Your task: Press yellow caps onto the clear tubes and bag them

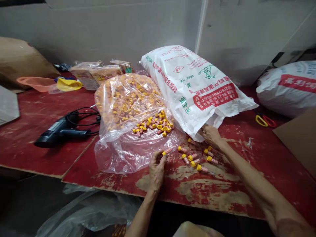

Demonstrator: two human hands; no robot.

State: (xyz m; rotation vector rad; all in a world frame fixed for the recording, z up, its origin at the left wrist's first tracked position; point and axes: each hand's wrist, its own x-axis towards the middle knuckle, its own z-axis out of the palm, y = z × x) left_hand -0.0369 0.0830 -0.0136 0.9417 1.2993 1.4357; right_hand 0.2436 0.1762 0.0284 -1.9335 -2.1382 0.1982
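Note:
My left hand [156, 169] rests on the worn red table [209, 191] and pinches a small yellow-capped tube [167, 151] at the mouth of a clear plastic bag [128, 108] full of the same tubes. My right hand [211, 135] reaches into the open end of a white printed sack [195, 85]; its fingers are partly hidden inside. Several loose yellow-capped tubes [197, 158] lie on the table between my two hands.
A dark heat gun [60, 130] with a coiled cable lies at the left. Small boxes [96, 74] and an orange scoop [37, 83] stand at the back left. Yellow-and-red scissors [265, 121] and a second white sack [288, 87] are at the right. Cardboard [298, 138] covers the right edge.

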